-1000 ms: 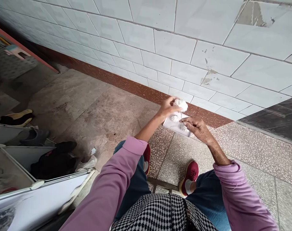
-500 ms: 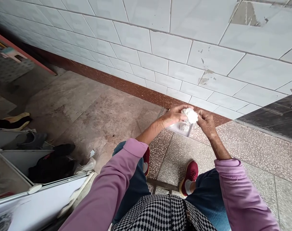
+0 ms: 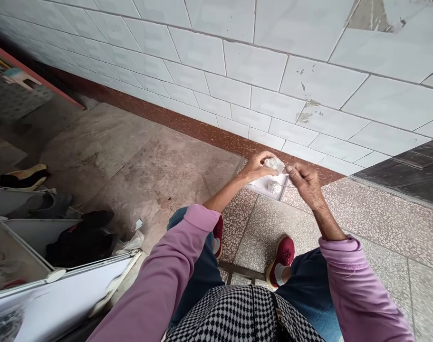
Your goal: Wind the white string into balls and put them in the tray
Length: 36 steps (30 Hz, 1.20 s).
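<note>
My left hand (image 3: 257,168) is curled around a round whitish patterned ball (image 3: 272,163), partly covered by a thin white wrapping (image 3: 279,166). My right hand (image 3: 306,184) is beside it, thumb and fingers pinched at the edge of that wrapping. Below both hands, a shallow white tray (image 3: 262,186) rests on the floor near the wall. Inside it lies a second round ball (image 3: 274,187) with a silvery-white patterned surface. A thin string or wire seems to run near that ball. My left hand hides part of the tray's far side.
A tiled wall (image 3: 252,66) with a brown skirting (image 3: 187,129) runs across the front. At the left stands an open rack (image 3: 70,280) holding dark shoes, with a black-and-yellow shoe (image 3: 22,178) behind it. A dark panel (image 3: 416,164) is at the right.
The white wrapping was bunched up between my hands and now lies flatter, with the patterned ball showing in my left hand. My right hand has shifted slightly left.
</note>
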Motion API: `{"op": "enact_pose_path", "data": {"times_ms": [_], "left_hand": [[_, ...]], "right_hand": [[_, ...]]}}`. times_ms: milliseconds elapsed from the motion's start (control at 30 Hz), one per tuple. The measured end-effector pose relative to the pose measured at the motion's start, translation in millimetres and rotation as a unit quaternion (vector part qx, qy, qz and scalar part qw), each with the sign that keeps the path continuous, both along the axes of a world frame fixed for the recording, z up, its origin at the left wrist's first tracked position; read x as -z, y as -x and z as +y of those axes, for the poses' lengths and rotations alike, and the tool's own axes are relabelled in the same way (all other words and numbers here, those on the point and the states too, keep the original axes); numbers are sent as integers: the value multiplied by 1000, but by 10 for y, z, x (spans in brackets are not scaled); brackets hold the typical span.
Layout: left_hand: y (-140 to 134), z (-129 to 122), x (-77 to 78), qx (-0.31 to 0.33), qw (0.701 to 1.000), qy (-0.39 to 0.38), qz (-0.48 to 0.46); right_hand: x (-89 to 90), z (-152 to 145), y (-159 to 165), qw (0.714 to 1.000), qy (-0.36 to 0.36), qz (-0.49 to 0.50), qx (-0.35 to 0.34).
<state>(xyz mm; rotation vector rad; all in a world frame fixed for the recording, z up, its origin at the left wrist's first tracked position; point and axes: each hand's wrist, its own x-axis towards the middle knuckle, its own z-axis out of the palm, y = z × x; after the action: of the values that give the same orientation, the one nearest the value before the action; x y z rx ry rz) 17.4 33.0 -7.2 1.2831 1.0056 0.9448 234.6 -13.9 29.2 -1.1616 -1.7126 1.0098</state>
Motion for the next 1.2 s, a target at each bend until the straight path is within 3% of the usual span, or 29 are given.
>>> {"op": "enact_pose_path", "data": {"times_ms": [133,233,333,433,633,700,767,900,967,1200], "left_hand": [[-42,-100,-75,130,986,66,-83],[-85,-112,-72,151,968,106,-170],[-102,-61,-24,118,957,108,-243],[-85,-4,34,58,961,91,-256],[-37,55,122,-35,997,-29,-69],[-29,56,124,-29,997,-71,-13],[-21,31,99,15,996,-82,14],[-28,-76,-1,172,985,-18,-9],[-54,-128,-29,208,977,24,-48],[-168,-188,69,149,971,96,-161]], "right_hand": [[34,133,-186,998,-10,11,60],[129,175,-195,999,-9,-3,46],[235,162,-106,1000,13,-24,13],[288,101,17,996,26,-72,-45],[127,-35,108,987,42,-66,-142],[58,-28,59,991,41,-30,-120],[23,15,-22,997,29,4,-70],[61,136,-175,999,-1,35,22],[103,174,-202,998,4,46,38],[178,183,-151,997,29,51,45]]}}
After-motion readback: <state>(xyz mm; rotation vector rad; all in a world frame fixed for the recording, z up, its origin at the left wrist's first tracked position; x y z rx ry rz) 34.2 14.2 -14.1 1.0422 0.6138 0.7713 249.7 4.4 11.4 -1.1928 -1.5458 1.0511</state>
